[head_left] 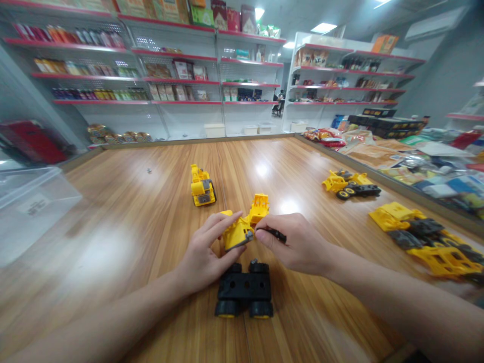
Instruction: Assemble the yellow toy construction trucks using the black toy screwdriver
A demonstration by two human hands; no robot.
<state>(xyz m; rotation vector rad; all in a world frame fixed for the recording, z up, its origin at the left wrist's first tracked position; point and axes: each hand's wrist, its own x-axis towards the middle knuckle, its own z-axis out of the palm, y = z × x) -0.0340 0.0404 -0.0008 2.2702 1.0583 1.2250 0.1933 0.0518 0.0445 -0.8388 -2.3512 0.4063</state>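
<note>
My left hand (206, 252) grips a yellow toy truck body (237, 233) just above the wooden table (124, 237). A yellow bucket part (259, 206) sticks up from the far end of that body. My right hand (297, 242) pinches a small black part (275, 234) against the body's right side. A black toy chassis (245, 289) with four black wheels lies on the table right below both hands. Beyond the hands stands an assembled yellow toy truck (202, 186).
Another yellow and black toy truck (350, 184) lies to the right. Loose yellow and black toy parts (423, 237) pile at the right edge. A clear plastic box (30, 201) sits at the left. Packaged goods (408, 151) cover the right counter; store shelves (181, 80) stand behind.
</note>
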